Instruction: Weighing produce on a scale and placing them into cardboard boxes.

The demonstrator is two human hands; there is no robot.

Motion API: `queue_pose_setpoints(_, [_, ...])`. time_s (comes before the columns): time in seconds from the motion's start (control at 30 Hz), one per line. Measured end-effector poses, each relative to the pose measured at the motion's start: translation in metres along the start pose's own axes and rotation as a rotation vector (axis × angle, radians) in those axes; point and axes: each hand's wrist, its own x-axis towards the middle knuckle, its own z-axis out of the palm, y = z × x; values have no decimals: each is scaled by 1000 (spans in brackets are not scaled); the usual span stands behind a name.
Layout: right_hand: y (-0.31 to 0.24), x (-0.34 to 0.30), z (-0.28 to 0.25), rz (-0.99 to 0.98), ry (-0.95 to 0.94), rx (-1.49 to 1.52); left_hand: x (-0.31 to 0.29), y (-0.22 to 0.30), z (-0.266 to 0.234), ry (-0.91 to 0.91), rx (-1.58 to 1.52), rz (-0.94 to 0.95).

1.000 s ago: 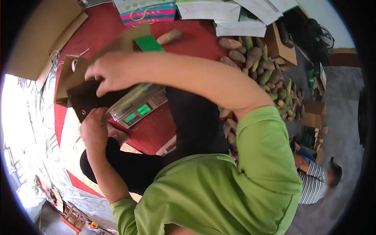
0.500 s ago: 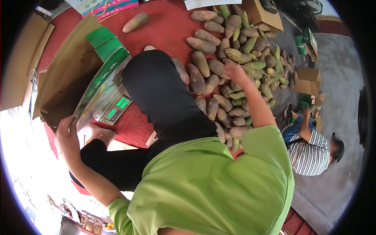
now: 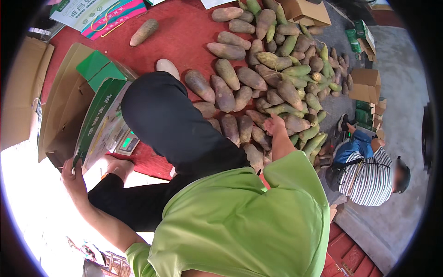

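My left hand (image 3: 74,174) pinches the near rim of an open cardboard box (image 3: 98,121) with a green and white printed side. Over on the right, my right hand (image 3: 275,123) is low over a heap of large radishes (image 3: 226,74), muddy brown and green. Its fingers look loosely apart and bent, beside the end of a brownish radish (image 3: 296,123); whether they touch it is unclear. Beside the box, a scale (image 3: 125,141) with a lit green display is partly hidden by the box and my black-trousered knee.
One radish (image 3: 144,32) lies apart on the red floor covering (image 3: 175,34). A printed gift bag (image 3: 113,18) is at the upper left. Brown cartons (image 3: 304,11) stand beyond the heap. To the right, a person in a striped shirt (image 3: 367,182) sits low near more boxes (image 3: 366,85).
My right hand has moved nearer to me over the heap. The left hand keeps its hold on the box rim. The view and my knee have shifted, showing more of the scattered radishes.
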Motion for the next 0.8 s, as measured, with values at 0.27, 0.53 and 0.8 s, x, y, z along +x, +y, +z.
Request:
queue_pose_setpoints(0.27, [-7,15,28,-2,-91,369,-4,2,-2,39,-66,-67])
queue_pose_setpoints(0.53, [-7,8,30,-37,46,363,-4,4,-4,59,-77,-78])
queue_pose_setpoints(0.8, [13,-77,58,-114,-209,438,-3,34,-11,51,99,-76])
